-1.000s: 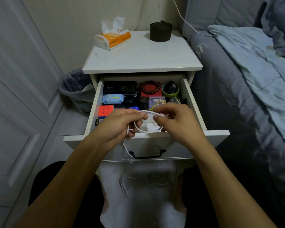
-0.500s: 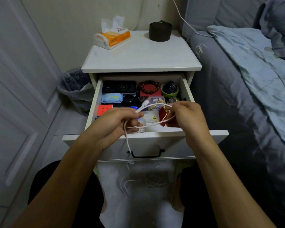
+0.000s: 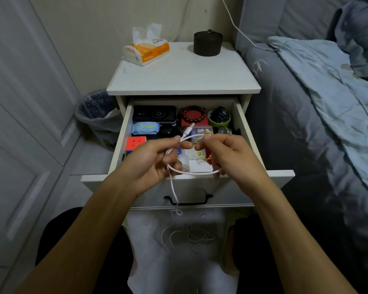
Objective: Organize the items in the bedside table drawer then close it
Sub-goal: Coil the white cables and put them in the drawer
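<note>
We are pinching the white charging cable [image 3: 194, 172] in both the left hand [image 3: 155, 164] and right hand [image 3: 232, 158], its loop spanning sideways between them above the open drawer [image 3: 250, 141].

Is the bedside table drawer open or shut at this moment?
Open. The drawer is pulled well out, its contents visible; both hands hold a white cable above it.

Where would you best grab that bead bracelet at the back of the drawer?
Pinch the bead bracelet at its near rim, coming straight down from above: it lies flat as an open ring on a red box, with drawer items packed close around.
</note>
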A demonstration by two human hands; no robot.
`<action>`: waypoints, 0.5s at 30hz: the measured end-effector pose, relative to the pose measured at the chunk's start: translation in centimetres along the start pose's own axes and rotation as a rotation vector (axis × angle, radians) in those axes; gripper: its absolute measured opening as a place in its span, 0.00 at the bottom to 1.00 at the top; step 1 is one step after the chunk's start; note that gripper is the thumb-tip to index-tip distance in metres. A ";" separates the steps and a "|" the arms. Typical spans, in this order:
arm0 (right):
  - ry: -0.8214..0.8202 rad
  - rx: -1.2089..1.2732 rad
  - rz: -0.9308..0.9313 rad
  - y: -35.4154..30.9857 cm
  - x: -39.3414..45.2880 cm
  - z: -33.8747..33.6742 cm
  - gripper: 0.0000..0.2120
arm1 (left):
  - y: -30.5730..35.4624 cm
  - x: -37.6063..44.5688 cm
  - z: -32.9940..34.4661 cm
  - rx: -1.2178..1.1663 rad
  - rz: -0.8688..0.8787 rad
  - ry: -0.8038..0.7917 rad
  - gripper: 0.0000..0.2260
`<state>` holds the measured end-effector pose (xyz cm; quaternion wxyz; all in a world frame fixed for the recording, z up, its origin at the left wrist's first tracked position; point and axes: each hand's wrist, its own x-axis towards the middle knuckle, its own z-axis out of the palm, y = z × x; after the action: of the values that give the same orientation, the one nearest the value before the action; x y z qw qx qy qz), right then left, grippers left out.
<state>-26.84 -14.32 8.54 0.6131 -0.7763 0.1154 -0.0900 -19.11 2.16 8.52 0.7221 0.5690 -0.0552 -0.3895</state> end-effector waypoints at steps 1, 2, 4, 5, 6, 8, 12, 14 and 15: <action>-0.005 0.082 -0.006 -0.2 -0.1 0.0 0.15 | 0.2 -0.1 0.1 -0.060 -0.008 -0.015 0.13; -0.017 0.213 0.006 -0.3 -0.1 0.0 0.15 | 0.3 -0.2 0.2 -0.097 -0.013 -0.028 0.13; -0.068 0.523 0.094 -0.6 -0.1 0.0 0.15 | 0.4 -0.4 0.5 -0.135 -0.026 -0.067 0.12; -0.095 0.596 0.142 -0.6 -0.1 0.0 0.14 | 0.4 -0.4 0.6 -0.151 -0.035 -0.087 0.12; -0.116 0.587 0.182 -0.5 -0.1 -0.1 0.14 | 0.3 -0.3 0.7 -0.165 -0.049 -0.102 0.13; -0.133 0.436 0.206 -0.1 0.0 0.1 0.14 | 0.2 -0.1 0.7 -0.168 -0.081 -0.101 0.14; 0.035 -0.198 0.004 0.8 0.3 0.5 0.15 | -0.7 0.7 1.0 0.079 -0.106 -0.018 0.14; 0.075 -0.303 -0.033 0.9 0.4 0.7 0.15 | -1.0 1.0 1.2 0.224 -0.086 0.034 0.14; 0.094 -0.237 -0.008 1.0 0.4 0.6 0.15 | -1.1 1.1 1.3 0.267 -0.079 0.051 0.15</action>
<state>-26.36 -14.06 7.45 0.5108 -0.8386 0.1508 -0.1143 -19.60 0.43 7.64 0.6251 0.6715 -0.0659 -0.3924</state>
